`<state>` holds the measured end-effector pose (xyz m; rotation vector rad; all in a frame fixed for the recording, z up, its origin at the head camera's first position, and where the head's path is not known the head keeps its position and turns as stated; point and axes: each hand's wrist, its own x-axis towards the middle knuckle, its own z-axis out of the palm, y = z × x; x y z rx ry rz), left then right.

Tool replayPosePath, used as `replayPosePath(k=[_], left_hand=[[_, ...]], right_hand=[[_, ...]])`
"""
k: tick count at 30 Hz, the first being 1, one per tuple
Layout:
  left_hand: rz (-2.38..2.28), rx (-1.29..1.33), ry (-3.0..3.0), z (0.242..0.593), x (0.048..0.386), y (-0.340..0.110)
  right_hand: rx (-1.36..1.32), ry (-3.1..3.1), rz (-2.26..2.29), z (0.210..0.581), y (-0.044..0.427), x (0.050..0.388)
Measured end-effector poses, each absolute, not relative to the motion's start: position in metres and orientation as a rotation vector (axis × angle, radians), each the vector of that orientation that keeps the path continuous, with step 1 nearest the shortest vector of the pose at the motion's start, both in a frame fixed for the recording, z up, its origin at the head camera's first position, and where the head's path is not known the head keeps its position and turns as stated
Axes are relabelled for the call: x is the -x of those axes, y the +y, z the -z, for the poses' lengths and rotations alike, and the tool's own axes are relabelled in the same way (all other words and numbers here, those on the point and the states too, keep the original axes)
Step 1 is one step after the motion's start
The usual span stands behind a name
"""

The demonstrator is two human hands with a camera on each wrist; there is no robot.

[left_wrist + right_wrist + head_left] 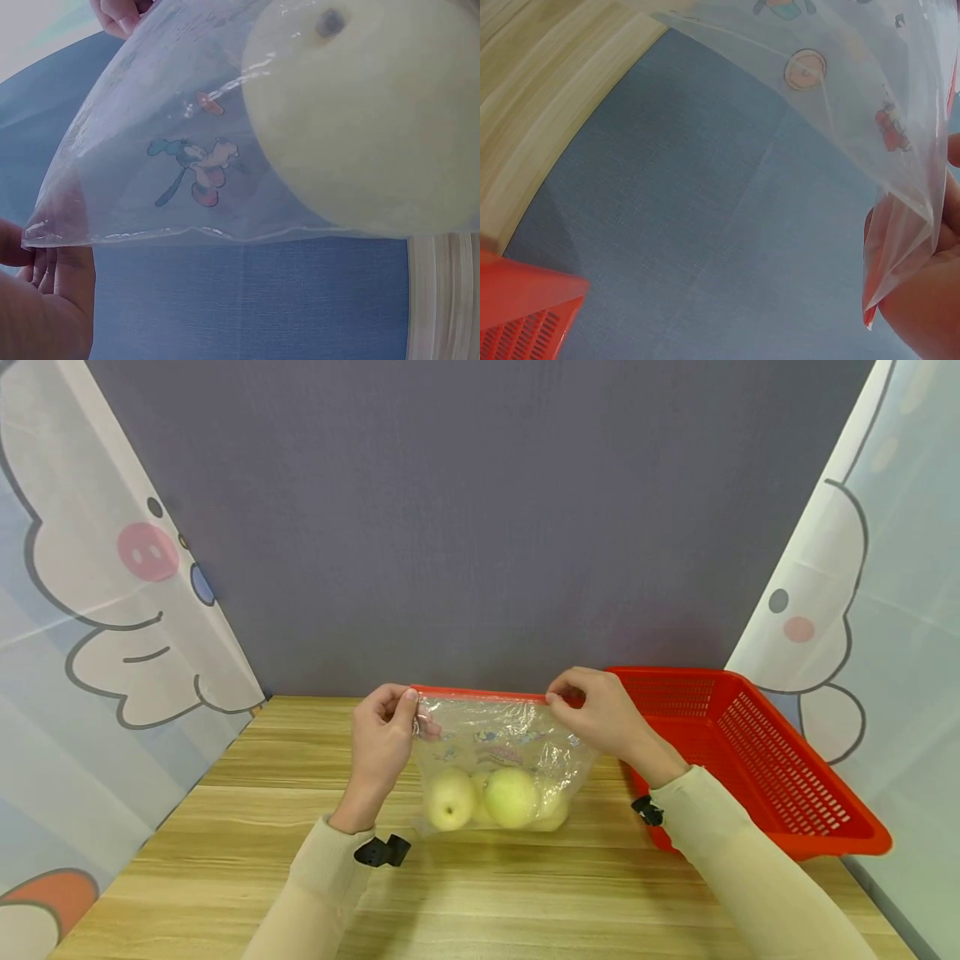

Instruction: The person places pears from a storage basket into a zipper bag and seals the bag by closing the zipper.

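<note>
A clear zip-top bag [487, 727] with cartoon prints and a red zip strip along its top hangs between both hands. Several pale yellow-green round fruits [512, 797] lie in its bottom, and one fruit [367, 112] fills much of the left wrist view. My left hand [382, 735] pinches the bag's top left corner between thumb and fingers. On the other side, my right hand [600, 714] pinches the red strip near its right end. The right wrist view has the bag's corner [900, 255] against the right hand [930, 292], whose fingertips are partly hidden.
A red perforated plastic basket [690, 760] stands on the right of the wooden table [285, 835], close to the right forearm. A dark grey panel [487, 527] rises behind the table, with cartoon-printed curtains [97, 552] at both sides.
</note>
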<state>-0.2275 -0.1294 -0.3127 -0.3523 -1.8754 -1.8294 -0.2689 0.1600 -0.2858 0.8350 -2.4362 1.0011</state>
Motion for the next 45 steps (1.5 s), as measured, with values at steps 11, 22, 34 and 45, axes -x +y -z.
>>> replayPosePath(k=[11,22,34,45], left_hand=[[1.808,0.337,-1.883,0.314,0.228,-0.130],[1.829,0.332,-1.884,0.314,0.228,-0.130],[1.854,0.355,-1.856,0.314,0.228,-0.129],[1.844,0.351,-1.862,0.314,0.228,-0.130]], right_hand=[[-0.821,-2.440,-0.980,0.286,0.163,0.269],[-0.826,-2.445,-0.974,0.287,0.167,0.266],[-0.808,-2.449,-0.963,0.288,0.172,0.265],[-0.796,-2.469,-0.961,0.287,0.177,0.264]])
